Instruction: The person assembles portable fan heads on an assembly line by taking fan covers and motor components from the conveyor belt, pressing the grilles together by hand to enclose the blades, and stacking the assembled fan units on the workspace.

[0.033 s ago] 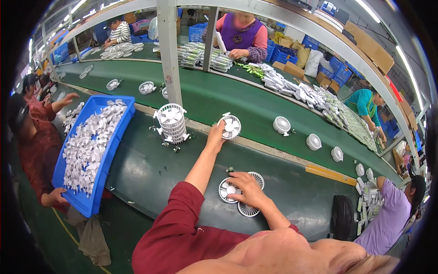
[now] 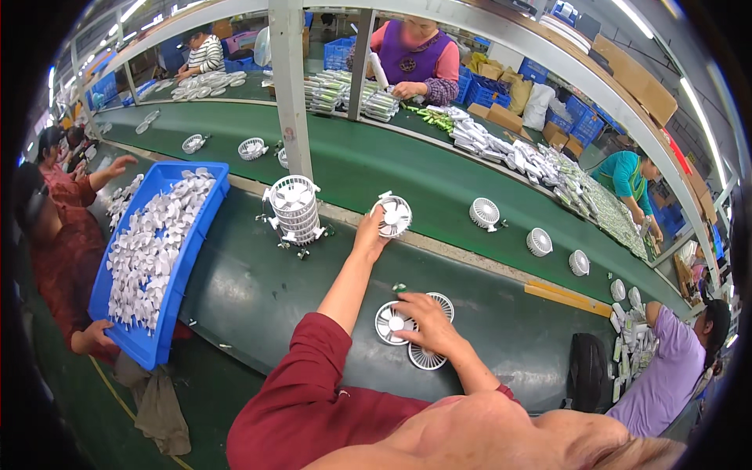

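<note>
My left hand (image 2: 371, 233) reaches forward, closed on a round white fan head (image 2: 395, 216) with blades inside its cage, over the strip beside the far belt. Nearer to me, my right hand (image 2: 431, 324) is spread over another white fan head (image 2: 392, 323) lying on the green surface. Its fingers are apart and bent, with the thumb over the blades; the palm side is hidden. Two round white slatted grilles, one (image 2: 440, 306) behind the hand and one (image 2: 428, 358) below it, lie partly covered. A small green part (image 2: 399, 287) lies just beyond the right fingers.
Left of my arm stands a stack of white fan cages (image 2: 294, 210). A person holds a blue tray (image 2: 166, 313) of white fan blades. More fan heads (image 2: 484, 212) sit along the green belt (image 2: 439, 180). A yellow strip (image 2: 567, 300) and a black bag (image 2: 588, 372) lie to the right.
</note>
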`<act>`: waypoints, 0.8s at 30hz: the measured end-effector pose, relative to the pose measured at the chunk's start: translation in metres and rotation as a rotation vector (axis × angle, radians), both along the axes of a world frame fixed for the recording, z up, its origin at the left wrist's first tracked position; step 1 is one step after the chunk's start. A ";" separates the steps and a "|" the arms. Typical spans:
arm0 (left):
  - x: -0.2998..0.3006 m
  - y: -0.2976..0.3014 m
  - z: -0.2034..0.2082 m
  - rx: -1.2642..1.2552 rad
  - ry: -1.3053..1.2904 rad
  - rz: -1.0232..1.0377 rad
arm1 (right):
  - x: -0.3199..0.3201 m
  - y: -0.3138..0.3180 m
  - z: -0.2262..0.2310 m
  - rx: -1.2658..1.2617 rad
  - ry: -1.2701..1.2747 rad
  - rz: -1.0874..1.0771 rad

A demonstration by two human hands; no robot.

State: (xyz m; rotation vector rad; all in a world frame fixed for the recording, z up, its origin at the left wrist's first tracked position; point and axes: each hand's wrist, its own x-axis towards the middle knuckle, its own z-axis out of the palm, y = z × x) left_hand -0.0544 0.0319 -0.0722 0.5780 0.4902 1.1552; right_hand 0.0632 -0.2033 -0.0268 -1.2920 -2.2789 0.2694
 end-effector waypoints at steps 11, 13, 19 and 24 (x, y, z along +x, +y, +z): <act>-0.017 -0.021 0.014 -0.057 -0.508 -0.271 | 0.043 -0.034 -0.021 -0.042 -0.014 -0.246; -0.016 -0.023 0.010 -0.025 -0.524 -0.306 | 0.044 -0.032 -0.021 -0.055 0.023 -0.254; -0.011 -0.033 0.024 0.059 -0.423 -0.340 | 0.051 -0.019 -0.018 0.078 0.009 -0.261; -0.011 -0.040 0.023 0.081 -0.414 -0.396 | 0.056 -0.011 -0.004 -0.011 0.138 -0.251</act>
